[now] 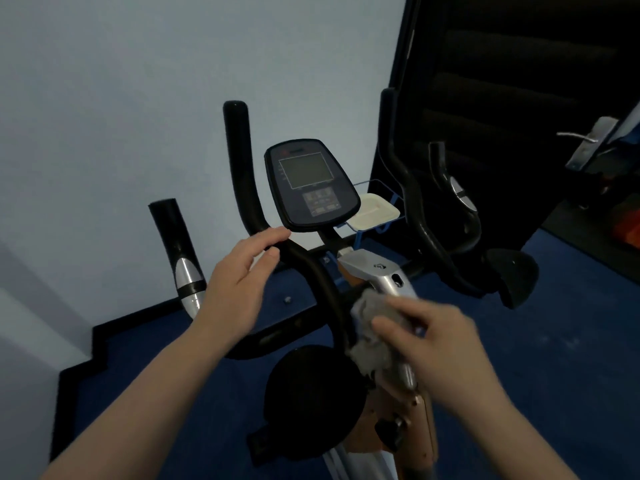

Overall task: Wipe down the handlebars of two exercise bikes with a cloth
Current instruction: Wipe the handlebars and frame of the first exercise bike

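An exercise bike stands right in front of me, with a black handlebar (242, 174) curving up on the left and down toward the silver stem (377, 271). My left hand (239, 285) hovers beside the bar's bend, fingers apart, fingertips just touching it. My right hand (440, 344) is shut on a grey cloth (370, 327), pressed against the lower bar next to the stem. The hand and cloth are blurred. The bike's console (310, 183) sits above. Another black handlebar (415, 209) rises at the right.
A black and silver grip (180, 251) stands at the left by the pale wall. A blue wire rack with a white tray (375, 211) sits behind the console. A dark door with a metal handle (585, 140) is at the right. The floor is blue carpet (554, 358).
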Action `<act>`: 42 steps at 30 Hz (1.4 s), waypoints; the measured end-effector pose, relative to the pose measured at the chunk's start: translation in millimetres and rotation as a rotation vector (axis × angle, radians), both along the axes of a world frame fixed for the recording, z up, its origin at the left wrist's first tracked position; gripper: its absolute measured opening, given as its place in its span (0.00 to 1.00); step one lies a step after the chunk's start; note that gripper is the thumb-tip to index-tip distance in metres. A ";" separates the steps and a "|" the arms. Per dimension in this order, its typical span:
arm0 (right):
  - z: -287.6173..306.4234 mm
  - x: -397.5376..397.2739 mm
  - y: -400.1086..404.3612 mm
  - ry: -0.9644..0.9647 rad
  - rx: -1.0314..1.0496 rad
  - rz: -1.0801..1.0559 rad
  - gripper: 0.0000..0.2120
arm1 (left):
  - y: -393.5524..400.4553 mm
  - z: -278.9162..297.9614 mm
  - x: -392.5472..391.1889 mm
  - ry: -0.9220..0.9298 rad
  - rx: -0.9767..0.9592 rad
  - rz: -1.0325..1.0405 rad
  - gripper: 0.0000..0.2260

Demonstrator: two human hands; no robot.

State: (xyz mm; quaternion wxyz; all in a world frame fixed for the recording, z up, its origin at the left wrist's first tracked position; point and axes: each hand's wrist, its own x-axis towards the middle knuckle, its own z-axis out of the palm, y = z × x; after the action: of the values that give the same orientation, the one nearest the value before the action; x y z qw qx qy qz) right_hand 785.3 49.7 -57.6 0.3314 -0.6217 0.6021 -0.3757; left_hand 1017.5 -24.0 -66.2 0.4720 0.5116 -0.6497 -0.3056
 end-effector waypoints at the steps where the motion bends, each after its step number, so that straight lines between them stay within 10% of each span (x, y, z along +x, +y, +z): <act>1: 10.4 -1.0 -12.8 0.010 -0.077 -0.012 0.12 | -2.9 3.0 2.7 -0.002 -0.012 0.028 0.14; 5: 37.1 23.3 -93.0 -0.015 -0.231 0.024 0.11 | -12.5 7.4 3.3 -0.062 -0.011 0.142 0.16; 13: 30.9 115.3 -204.6 -0.282 0.115 0.331 0.12 | -9.7 -2.6 -6.8 -0.071 0.071 0.205 0.22; 42: -12.8 63.1 -84.4 0.108 -0.092 -0.061 0.12 | 5.7 -3.6 -5.5 -0.456 -0.041 -0.126 0.22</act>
State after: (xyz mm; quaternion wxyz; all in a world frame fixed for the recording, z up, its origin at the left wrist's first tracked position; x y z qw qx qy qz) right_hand 848.4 -34.7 -70.3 0.2577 -0.6369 0.6201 -0.3787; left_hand 1012.0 -18.3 -69.8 0.3035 0.5162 -0.7761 -0.1977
